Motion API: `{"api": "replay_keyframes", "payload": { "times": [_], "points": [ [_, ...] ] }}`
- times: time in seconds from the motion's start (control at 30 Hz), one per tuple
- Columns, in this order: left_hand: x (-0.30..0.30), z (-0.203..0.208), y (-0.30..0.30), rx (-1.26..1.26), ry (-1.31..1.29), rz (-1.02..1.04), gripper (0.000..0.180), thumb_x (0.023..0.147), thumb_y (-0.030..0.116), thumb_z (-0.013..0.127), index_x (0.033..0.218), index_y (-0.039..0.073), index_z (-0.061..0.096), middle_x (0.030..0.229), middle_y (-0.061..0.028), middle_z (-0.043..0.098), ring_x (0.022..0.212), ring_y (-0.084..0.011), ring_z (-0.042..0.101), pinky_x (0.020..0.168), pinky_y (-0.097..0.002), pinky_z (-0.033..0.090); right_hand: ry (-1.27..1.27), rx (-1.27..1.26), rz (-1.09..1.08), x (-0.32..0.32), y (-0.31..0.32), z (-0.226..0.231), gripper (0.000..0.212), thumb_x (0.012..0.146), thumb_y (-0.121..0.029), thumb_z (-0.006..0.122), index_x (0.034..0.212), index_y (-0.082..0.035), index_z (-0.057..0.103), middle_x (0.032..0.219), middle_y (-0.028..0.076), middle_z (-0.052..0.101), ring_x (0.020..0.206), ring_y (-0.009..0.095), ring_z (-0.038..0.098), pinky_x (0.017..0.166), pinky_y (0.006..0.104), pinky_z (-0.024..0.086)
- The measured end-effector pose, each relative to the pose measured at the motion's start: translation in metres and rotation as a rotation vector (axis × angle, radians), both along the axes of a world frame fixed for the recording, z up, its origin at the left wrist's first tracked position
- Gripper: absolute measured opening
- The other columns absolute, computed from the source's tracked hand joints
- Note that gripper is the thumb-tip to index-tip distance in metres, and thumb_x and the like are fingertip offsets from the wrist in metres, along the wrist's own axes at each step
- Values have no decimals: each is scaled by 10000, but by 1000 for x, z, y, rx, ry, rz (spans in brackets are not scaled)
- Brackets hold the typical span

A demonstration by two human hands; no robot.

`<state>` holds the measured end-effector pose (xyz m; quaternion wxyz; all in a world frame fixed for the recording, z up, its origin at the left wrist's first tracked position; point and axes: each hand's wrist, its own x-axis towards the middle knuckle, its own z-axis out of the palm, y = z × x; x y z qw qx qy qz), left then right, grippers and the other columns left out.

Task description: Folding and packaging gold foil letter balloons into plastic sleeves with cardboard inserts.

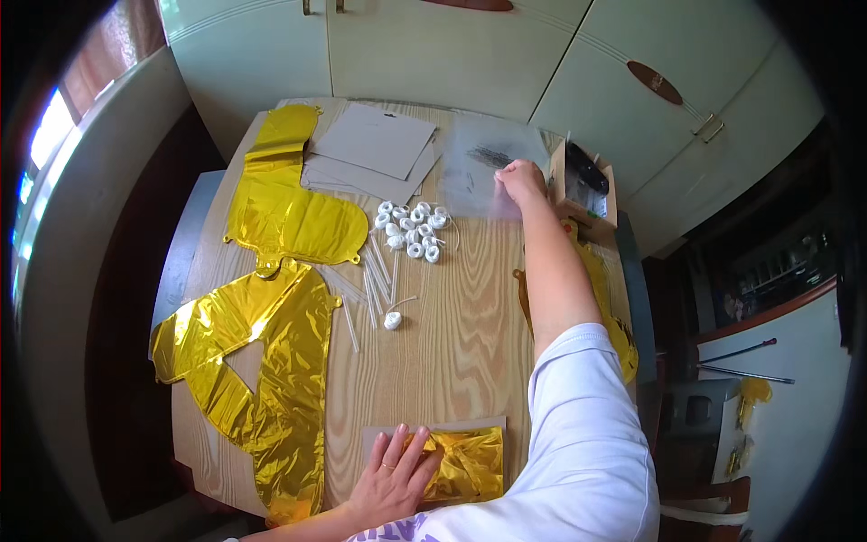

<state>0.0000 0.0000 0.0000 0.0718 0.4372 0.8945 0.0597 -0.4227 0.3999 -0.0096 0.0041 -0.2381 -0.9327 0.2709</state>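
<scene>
My left hand (394,474) lies flat with its fingers stretched out on a folded gold foil balloon (470,462). Under that balloon is a grey cardboard sheet (492,422), close to the near table edge. My right hand (522,182) reaches far across the table, its fingers pinched together over a translucent plastic sheet (470,200). Whatever the fingertips hold, if anything, is too small to make out. Beside them on the plastic sits a small heap of thin dark pieces (492,157), with a few strays nearby.
Flat gold foil balloons (298,217) cover the table's left side; another (596,271) lies partly behind my right arm. Grey cardboard sheets (375,140), several white ribbon rolls (424,226) and clear straws (377,275) lie mid-table. An open box (578,203) holds a black object at far right.
</scene>
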Motion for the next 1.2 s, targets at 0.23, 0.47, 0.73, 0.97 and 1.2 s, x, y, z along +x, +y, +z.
{"api": "replay_keyframes", "payload": {
  "times": [0.23, 0.47, 0.73, 0.97, 1.2],
  "points": [
    [-6, 5, -2, 268, -163, 66, 720, 943, 598, 563, 1443, 84, 498, 1561, -229, 361, 1474, -458, 271, 1182, -627, 204, 172, 71, 29, 9, -15, -9, 271, 824, -332, 782, 935, -85, 777, 944, 117, 759, 927, 270, 720, 855, 401, 552],
    [-8, 4, 0, 400, -143, 50, 824, 891, 652, 613, 1460, 70, 483, 1540, -224, 389, 1449, -470, 312, 1167, -630, 238, 421, 313, -166, -2, -2, -41, 272, 761, -302, 849, 867, -65, 769, 862, 127, 758, 887, 264, 730, 819, 401, 562],
    [-3, 2, -2, 423, -183, 94, 794, 811, 395, 757, 1488, 120, 448, 1545, -204, 379, 1458, -456, 300, 1183, -619, 208, 189, -113, -74, 1, -6, -7, 217, 752, -252, 824, 851, -67, 767, 830, 119, 754, 795, 250, 722, 776, 381, 568],
    [-4, 15, -4, 455, -290, 105, 777, 888, 530, 688, 1484, 98, 440, 1544, -229, 362, 1456, -492, 274, 1195, -627, 172, 622, 62, 136, 42, -27, 74, 181, 803, -219, 765, 841, -43, 744, 812, 127, 740, 753, 275, 707, 722, 364, 545],
    [3, 30, -6, 503, 13, 75, 730, 850, 548, 695, 1384, 73, 545, 1480, -215, 442, 1399, -453, 371, 1150, -629, 251, 709, 255, 465, 203, -109, 132, 161, 835, -189, 737, 770, -70, 650, 841, 118, 663, 758, 357, 662, 691, 453, 537]
  ]
}}
